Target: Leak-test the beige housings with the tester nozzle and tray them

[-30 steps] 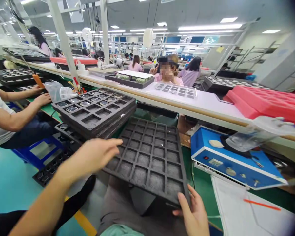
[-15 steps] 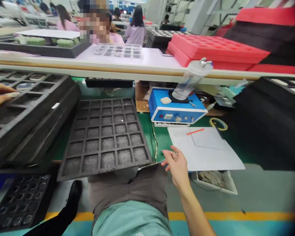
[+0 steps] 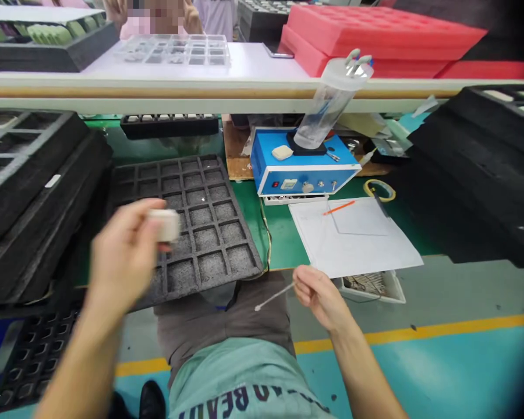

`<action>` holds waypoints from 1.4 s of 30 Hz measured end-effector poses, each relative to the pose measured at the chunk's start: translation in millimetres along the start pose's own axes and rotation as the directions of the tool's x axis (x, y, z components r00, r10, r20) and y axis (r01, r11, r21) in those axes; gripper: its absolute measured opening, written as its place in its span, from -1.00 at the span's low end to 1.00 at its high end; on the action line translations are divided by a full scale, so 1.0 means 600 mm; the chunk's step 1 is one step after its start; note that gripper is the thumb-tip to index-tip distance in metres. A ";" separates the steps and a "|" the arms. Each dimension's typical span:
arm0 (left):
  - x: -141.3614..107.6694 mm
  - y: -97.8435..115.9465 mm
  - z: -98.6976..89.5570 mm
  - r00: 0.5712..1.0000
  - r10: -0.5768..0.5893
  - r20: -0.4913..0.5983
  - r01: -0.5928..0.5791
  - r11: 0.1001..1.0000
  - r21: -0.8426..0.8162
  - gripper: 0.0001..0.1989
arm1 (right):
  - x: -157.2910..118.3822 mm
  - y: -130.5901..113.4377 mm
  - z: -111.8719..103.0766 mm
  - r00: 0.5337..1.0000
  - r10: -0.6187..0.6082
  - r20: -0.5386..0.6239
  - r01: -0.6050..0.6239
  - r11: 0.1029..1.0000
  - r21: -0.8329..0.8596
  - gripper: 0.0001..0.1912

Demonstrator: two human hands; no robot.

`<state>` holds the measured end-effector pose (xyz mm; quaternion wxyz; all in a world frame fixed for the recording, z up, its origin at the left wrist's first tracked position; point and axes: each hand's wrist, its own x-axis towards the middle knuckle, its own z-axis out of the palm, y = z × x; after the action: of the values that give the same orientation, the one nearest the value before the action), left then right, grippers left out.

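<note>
My left hand (image 3: 124, 250), blurred by motion, pinches a small white block-like piece with rounded corners (image 3: 165, 226) above the black foam tray (image 3: 209, 262). The tray's square pockets show bare bottoms where I can see them. Over my lap, my right hand (image 3: 317, 294) is closed on a cotton swab (image 3: 274, 295), its white tip pointing left. White paper sheets (image 3: 367, 250) with an orange stick (image 3: 339, 208) on them lie just beyond my right hand.
A blue control box (image 3: 305, 169) with a clear cylinder (image 3: 323, 110) stands at the back. Stacked black foam trays rise at left (image 3: 30, 203) and right (image 3: 475, 174). Yellow tape (image 3: 379, 190) lies near the papers. Red foam trays (image 3: 375, 35) sit on the shelf; a person is behind it.
My left hand has come from the left tray stack to above the middle tray, now with the white piece. The right hand, seen loose before, now holds the swab. The view tilts lower.
</note>
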<state>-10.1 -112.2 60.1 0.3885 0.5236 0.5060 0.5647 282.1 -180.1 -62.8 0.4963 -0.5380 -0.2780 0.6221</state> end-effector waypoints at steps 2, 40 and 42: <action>-0.004 -0.046 0.039 0.994 -0.100 0.044 0.101 0.995 -0.012 -0.64 | -0.019 0.007 0.012 0.968 0.038 0.250 -0.036 0.999 -0.013 -0.55; -0.008 -0.150 0.164 0.955 -0.285 -0.089 0.257 0.937 -0.236 -0.75 | 0.172 -0.012 0.150 0.537 -0.842 0.051 0.837 0.526 -0.149 -0.83; -0.009 -0.150 0.164 0.957 -0.276 -0.084 0.251 0.940 -0.233 -0.76 | 0.171 -0.012 0.150 0.550 -0.834 0.044 0.830 0.539 -0.145 -0.83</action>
<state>79.2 -84.3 -34.7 0.4862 0.3712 0.5276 0.5894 206.9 -66.5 -72.7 0.6945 -0.3864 -0.5377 0.2815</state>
